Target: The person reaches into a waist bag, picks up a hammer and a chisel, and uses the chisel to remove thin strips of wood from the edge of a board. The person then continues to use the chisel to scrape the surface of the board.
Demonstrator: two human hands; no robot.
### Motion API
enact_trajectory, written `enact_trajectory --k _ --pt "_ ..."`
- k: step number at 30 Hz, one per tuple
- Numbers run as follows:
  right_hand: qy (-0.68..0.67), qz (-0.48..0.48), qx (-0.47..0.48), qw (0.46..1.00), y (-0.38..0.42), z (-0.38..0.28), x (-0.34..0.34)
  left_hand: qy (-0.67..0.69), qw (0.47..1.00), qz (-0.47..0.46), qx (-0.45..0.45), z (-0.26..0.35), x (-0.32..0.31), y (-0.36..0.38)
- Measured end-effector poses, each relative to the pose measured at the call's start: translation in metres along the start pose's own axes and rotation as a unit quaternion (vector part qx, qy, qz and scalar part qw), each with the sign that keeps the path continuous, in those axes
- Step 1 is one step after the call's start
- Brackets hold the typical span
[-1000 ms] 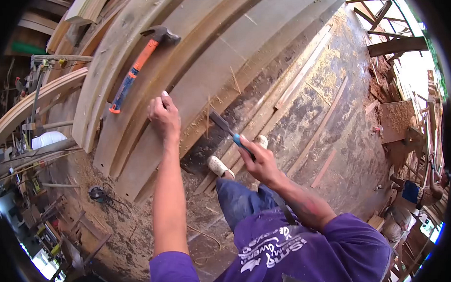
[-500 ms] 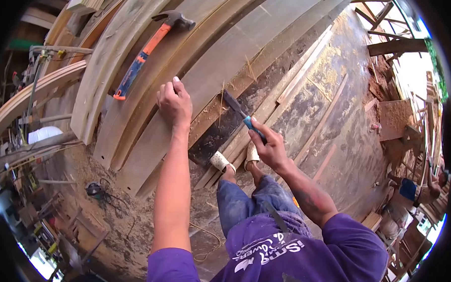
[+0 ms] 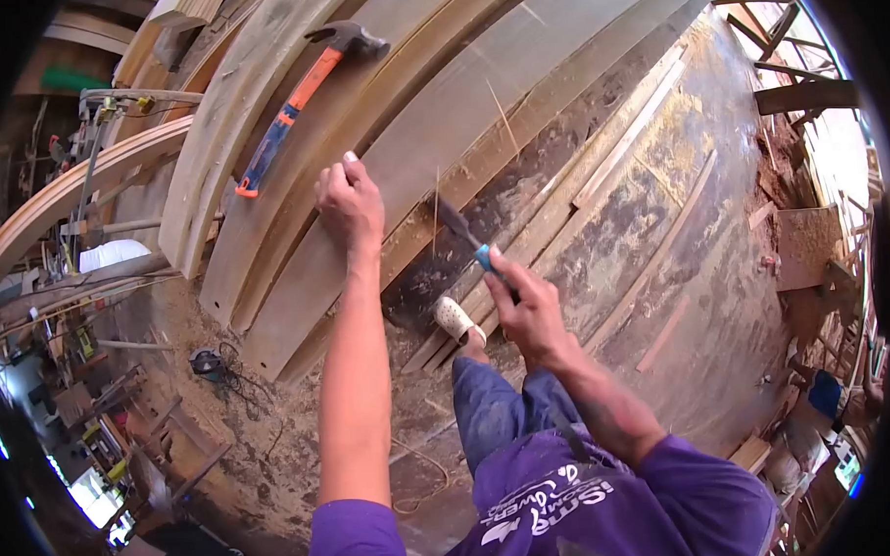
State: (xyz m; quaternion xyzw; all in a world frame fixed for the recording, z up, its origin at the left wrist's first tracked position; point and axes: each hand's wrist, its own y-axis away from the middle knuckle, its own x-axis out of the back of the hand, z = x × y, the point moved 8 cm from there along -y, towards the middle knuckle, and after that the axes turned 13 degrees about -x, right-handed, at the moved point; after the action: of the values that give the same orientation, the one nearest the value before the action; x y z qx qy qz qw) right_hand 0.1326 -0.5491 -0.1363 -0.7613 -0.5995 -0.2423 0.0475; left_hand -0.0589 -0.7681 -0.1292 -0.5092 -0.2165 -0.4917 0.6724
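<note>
At the far left, one curved wooden strip point(image 3: 89, 183) can be seen, and below it one corded tool point(image 3: 206, 362) is set on the floor point(image 3: 265, 451) among sawdust. One claw hammer point(image 3: 304, 99) is laid on the long curved boards point(image 3: 459, 121), its head turned up and its orange and blue handle slanted down to the left; it is touched by neither hand. Of the two hands, the left hand point(image 3: 350, 208) is held over the boards with its fingers curled into a loose fist and the thumb uppermost; whether anything small is pinched in it, or whether the wood is touched, cannot be told. Two thin slivers point(image 3: 503, 114) are seen sticking out along the boards' near edge. One pale clog point(image 3: 456, 319) is seen below that edge. One chisel point(image 3: 483, 257) is gripped by its blue handle in the right hand point(image 3: 529, 304), the fingers being closed round it, and its flat blade is pointed up and left, close to one sliver. Several long wooden strips point(image 3: 650, 251) are strewn on the floor farther right. At the far right edge, one other person point(image 3: 841, 401) is partly seen.
</note>
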Motion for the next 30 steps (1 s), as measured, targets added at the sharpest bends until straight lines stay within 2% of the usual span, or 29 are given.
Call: enact_trajectory --k 1,2,6,7,9,12,16,19,22,24,27,30 --pt "-0.026 0.017 0.025 0.999 -0.005 -0.001 0.004 0.008 1.0 0.002 0.011 0.0 -0.001 -0.003" --pt "-0.015 -0.009 -0.005 1.0 -0.006 0.003 0.005 0.009 0.999 -0.03 0.022 -0.002 -0.002 -0.002" --pt "-0.009 0.001 0.05 0.999 0.002 0.018 0.025 0.003 1.0 0.0 0.014 -0.006 -0.006 -0.002" --pt "0.005 -0.008 -0.003 1.0 -0.014 -0.003 0.016 0.004 1.0 -0.013 0.018 -0.005 -0.006 0.005" --pt "-0.024 0.031 0.03 0.999 -0.01 0.008 0.006 0.008 1.0 -0.021 0.006 -0.005 -0.006 -0.005" --pt "-0.012 -0.002 -0.01 1.0 -0.008 0.01 0.006 0.007 1.0 -0.028 0.0 -0.003 -0.003 -0.006" --pt "-0.007 -0.019 0.006 1.0 0.015 0.011 0.005 0.261 0.957 -0.127 0.001 -0.037 0.012 0.006" --pt "-0.026 -0.02 -0.011 0.999 0.0 -0.002 -0.006 0.005 0.992 -0.101 -0.079 -0.072 0.068 0.047" --pt "-0.004 -0.03 -0.004 1.0 0.02 0.007 0.0 -0.004 0.996 -0.077 -0.038 -0.079 0.069 0.062" --pt "0.014 -0.029 0.024 0.999 0.017 0.006 -0.002 -0.004 0.997 -0.056 -0.053 -0.08 0.068 0.061" --pt "-0.009 -0.004 0.016 1.0 0.004 0.003 -0.016 0.008 0.996 -0.065 -0.054 -0.079 0.072 0.059" --pt "0.006 -0.032 0.01 0.999 0.022 0.008 -0.002 0.009 0.996 -0.067 -0.05 -0.082 0.07 0.064"
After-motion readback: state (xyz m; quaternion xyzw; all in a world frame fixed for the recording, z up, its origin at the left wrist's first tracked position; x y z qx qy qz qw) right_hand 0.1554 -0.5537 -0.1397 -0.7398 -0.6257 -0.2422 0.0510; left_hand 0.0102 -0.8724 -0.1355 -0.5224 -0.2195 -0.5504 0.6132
